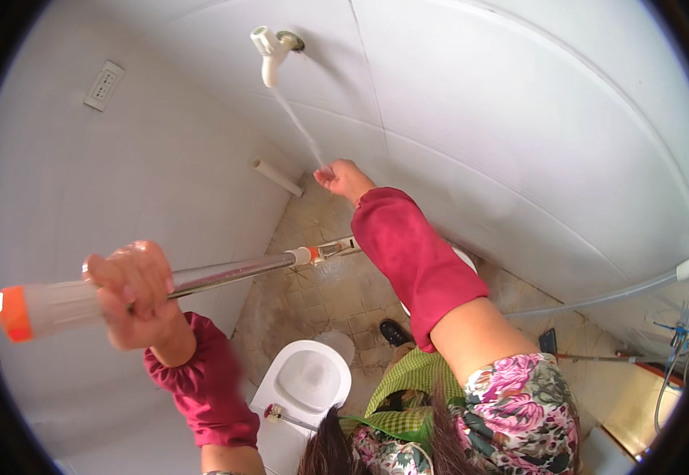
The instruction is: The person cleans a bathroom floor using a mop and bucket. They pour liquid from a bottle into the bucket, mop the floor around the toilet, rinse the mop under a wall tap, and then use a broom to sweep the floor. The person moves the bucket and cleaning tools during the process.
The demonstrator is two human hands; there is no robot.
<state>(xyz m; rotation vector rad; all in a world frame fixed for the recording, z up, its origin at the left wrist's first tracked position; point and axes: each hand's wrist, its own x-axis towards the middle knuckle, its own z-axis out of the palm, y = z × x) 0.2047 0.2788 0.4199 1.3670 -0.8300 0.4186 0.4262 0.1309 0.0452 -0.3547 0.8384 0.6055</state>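
My left hand (133, 294) grips the clear upper grip of a metal mop-like pole (231, 272), which has an orange end cap (15, 313). The pole slopes down to an orange and white joint (314, 254); its far end passes behind my right sleeve and is hidden. My right hand (339, 178) is loosely cupped, with nothing seen in it, under a stream of water (297, 122). That water runs from a white plastic tap (270, 56) on the wall. A white round-rimmed object (465, 259) shows partly behind my right forearm.
A white toilet (337, 380) stands below, with a brush (274, 413) lying across it. A short white pipe (277, 177) rises in the corner. A socket (104, 86) is on the left wall. A pale hose (593, 303) runs along the right over the tiled floor (344, 297).
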